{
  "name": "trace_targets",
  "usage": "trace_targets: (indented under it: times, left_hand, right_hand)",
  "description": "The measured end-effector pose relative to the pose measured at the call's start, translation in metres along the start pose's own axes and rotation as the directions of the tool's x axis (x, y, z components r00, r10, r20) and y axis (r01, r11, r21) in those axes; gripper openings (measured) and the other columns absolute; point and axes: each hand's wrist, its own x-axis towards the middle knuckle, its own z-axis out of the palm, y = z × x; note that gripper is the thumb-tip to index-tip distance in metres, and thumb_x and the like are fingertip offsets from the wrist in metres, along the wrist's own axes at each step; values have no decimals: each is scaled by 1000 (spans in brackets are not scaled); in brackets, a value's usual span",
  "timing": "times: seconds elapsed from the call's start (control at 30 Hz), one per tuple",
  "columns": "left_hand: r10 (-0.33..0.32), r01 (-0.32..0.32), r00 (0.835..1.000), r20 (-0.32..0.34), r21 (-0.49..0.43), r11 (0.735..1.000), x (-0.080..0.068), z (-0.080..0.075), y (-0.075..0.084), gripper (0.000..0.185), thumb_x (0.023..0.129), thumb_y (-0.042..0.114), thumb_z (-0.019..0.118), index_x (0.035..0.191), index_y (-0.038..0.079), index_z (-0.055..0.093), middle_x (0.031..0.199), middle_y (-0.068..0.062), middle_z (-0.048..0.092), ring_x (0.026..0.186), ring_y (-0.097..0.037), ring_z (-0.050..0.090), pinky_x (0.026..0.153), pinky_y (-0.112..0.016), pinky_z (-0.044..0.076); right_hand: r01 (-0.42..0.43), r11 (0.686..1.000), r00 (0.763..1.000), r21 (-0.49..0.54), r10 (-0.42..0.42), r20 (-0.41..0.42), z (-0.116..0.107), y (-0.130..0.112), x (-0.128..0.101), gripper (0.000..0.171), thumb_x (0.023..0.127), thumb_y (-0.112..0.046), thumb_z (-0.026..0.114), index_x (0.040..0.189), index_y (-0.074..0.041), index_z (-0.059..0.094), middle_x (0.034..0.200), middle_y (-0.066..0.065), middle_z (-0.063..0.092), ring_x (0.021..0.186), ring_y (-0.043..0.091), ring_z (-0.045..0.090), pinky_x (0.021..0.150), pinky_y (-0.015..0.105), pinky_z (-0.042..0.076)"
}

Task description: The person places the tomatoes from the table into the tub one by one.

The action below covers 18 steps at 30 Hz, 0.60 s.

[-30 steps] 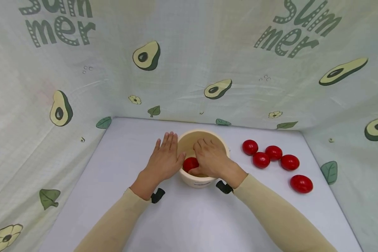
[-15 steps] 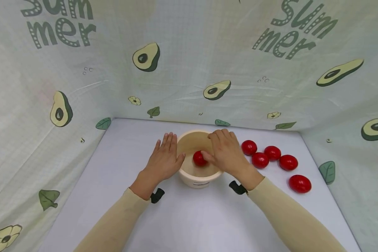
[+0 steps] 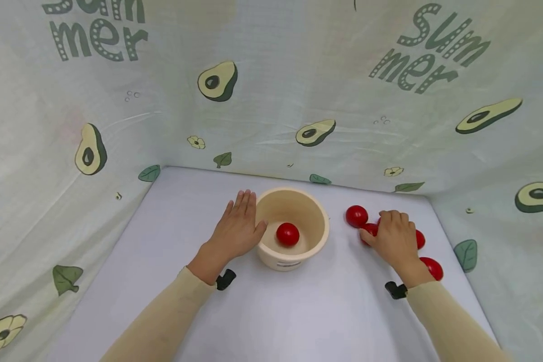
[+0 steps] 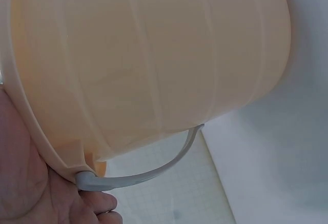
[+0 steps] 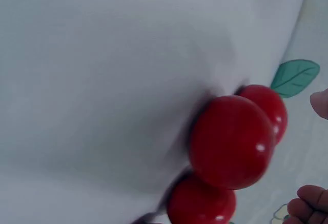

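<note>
A cream plastic bucket (image 3: 314,211) stands upright on the table, with one glossy red ball (image 3: 287,235) on its bottom. My left hand (image 3: 235,229) lies against the bucket's left rim, fingers straight and thumb at the edge; the left wrist view shows it beside the grey handle (image 4: 143,177). My right hand (image 3: 395,242) is over the group of red balls at the right, thumb and fingers spread apart. In the right wrist view its fingertips (image 5: 310,206) are above a large red ball (image 5: 233,142), gripping nothing. The hand partly covers several balls in the head view.
Another red ball (image 3: 356,216) sits at the left end of the group, and one (image 3: 432,268) lies nearer the front. The white table (image 3: 294,317) is bordered by a hanging cloth (image 3: 262,100) with avocado prints at the back and sides.
My right hand has let go of the red ball inside the bucket, come out and moved right over the other balls. The left hand has stayed at the rim.
</note>
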Motion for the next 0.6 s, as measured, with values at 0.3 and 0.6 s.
trace_targets:
  times: [0.3,0.6]
  left_hand:
    - [1,-1,1000,-3,-11,1000,-3,-2,-1,81,110,45,43,166,-6,14,175,-23,12,164,-37,6,132,-57,13]
    - [22,-22,1000,-1,59,998,-2,-2,-1,81,111,49,38,167,-4,12,176,-21,11,165,-36,4,132,-57,10]
  right_hand:
    - [-68,998,996,11,67,54,28,15,-17,84,80,-44,89,126,15,50,117,36,55,107,52,49,84,68,48]
    - [-164,986,978,6,162,135,40,15,-23,90,80,-46,88,130,17,47,120,39,50,110,56,45,88,74,42]
